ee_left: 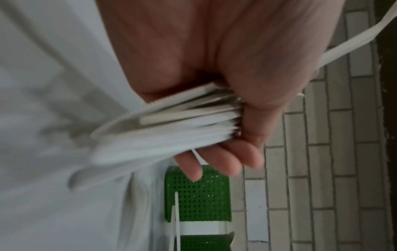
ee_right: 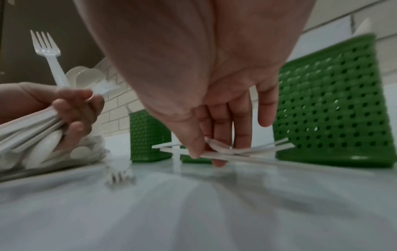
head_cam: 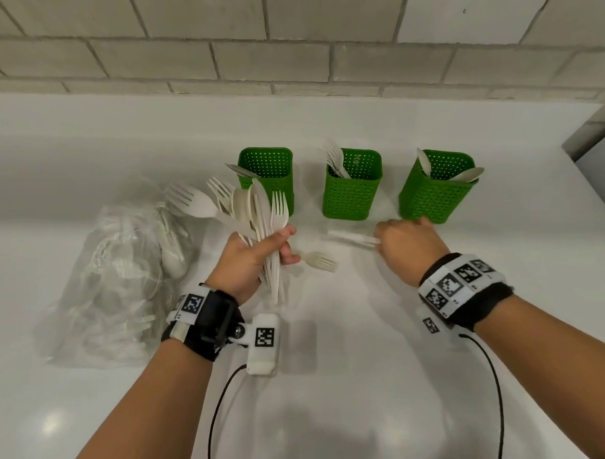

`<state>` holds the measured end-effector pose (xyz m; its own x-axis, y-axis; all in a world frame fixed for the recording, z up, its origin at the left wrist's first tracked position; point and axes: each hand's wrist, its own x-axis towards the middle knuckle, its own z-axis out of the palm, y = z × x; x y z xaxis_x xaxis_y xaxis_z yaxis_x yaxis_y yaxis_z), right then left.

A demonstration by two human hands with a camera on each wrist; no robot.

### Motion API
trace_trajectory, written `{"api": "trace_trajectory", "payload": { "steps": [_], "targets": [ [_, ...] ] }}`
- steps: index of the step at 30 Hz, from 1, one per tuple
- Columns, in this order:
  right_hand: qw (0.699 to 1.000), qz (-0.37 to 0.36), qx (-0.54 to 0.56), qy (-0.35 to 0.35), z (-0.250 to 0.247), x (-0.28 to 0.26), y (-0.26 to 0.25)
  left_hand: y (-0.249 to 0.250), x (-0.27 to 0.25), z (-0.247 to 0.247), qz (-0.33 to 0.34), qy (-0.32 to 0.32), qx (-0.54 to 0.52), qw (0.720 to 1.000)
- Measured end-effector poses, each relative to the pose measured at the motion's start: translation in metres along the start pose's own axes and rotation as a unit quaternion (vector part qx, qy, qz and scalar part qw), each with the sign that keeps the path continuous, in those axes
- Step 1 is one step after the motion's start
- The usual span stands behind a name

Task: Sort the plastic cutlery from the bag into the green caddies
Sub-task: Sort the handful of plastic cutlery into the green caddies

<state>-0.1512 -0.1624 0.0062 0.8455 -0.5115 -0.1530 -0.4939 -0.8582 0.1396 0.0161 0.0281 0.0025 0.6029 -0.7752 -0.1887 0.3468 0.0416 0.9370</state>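
Three green perforated caddies stand in a row: the left one (head_cam: 266,182) shows a knife-like tip at its rim, the middle one (head_cam: 353,189) holds forks, the right one (head_cam: 437,190) holds spoons. My left hand (head_cam: 281,243) grips a mixed bunch of white plastic cutlery (head_cam: 259,213), heads fanned upward. My right hand (head_cam: 383,240) is low over the counter before the right caddy (ee_right: 335,105); thumb and fingers pinch a few white cutlery pieces (ee_right: 236,152) lying there. One loose fork (head_cam: 321,261) lies between my hands. The left wrist view shows the gripped handles (ee_left: 182,122).
A clear plastic bag (head_cam: 117,280) with more white cutlery lies on the white counter (head_cam: 334,382) to the left of my left hand. A grey tiled wall (head_cam: 287,41) rises behind the caddies. The counter ends at the right near a dark gap (head_cam: 597,164).
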Motion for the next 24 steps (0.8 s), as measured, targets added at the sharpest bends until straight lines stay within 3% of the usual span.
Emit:
{"api": "trace_trajectory", "payload": {
  "steps": [3,7,10,13,16,21,24],
  "targets": [
    [0.998,-0.015,0.044,0.051,-0.025,-0.004,0.013,0.006,0.005,-0.001,-0.02,-0.018,-0.055,0.998],
    [0.974,-0.149,0.118,0.126,-0.06,-0.019,0.002,0.007,0.004,0.011,-0.068,-0.023,-0.098,0.993],
    [0.94,-0.274,0.074,0.191,-0.066,-0.031,-0.019,0.003,-0.004,0.024,-0.127,-0.058,-0.103,0.985],
    [0.913,-0.347,-0.005,0.216,-0.058,-0.033,-0.033,-0.002,-0.018,0.035,-0.171,-0.126,-0.059,0.975],
    [0.898,-0.367,-0.024,0.242,-0.057,-0.027,-0.038,-0.007,-0.026,0.035,-0.168,-0.141,-0.058,0.974],
    [0.875,-0.39,0.005,0.285,-0.055,-0.013,-0.058,-0.016,-0.031,0.008,-0.095,-0.151,-0.093,0.98],
    [0.893,-0.347,0.062,0.28,-0.052,-0.005,-0.068,-0.016,-0.035,-0.009,-0.073,-0.105,-0.061,0.99]
  ]
}}
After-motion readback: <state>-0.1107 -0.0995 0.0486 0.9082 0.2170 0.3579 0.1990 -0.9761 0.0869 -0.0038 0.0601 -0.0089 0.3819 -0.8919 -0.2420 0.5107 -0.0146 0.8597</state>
